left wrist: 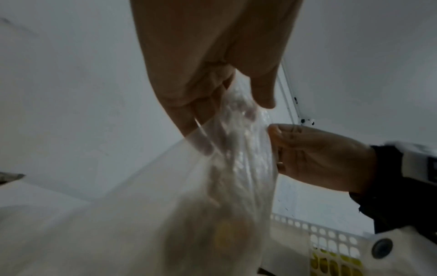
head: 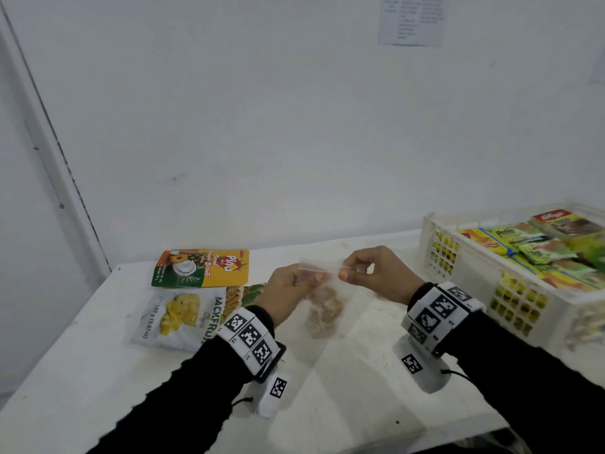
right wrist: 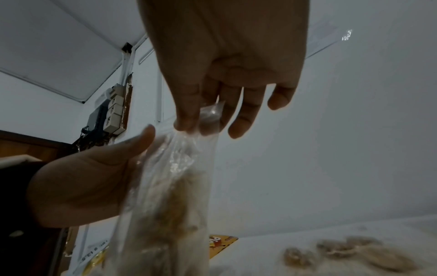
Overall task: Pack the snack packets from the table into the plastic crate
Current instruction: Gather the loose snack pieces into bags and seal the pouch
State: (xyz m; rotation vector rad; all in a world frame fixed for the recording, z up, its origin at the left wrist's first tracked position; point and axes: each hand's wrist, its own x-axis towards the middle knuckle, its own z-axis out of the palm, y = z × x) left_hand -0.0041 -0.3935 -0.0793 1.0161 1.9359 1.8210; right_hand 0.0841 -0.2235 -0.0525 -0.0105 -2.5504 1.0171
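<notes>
Clear plastic zip bag of brown snacks (head: 322, 303) hangs below both grips. Left hand (head: 288, 294) and right hand (head: 376, 270) pinch its top edge, left of white perforated plastic crate (head: 465, 257).

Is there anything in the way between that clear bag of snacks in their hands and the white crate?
Nothing visible. The clear bag, pinched at its top by the left hand and right hand, hangs above bare table, and the crate stands open-topped to its right.
</notes>
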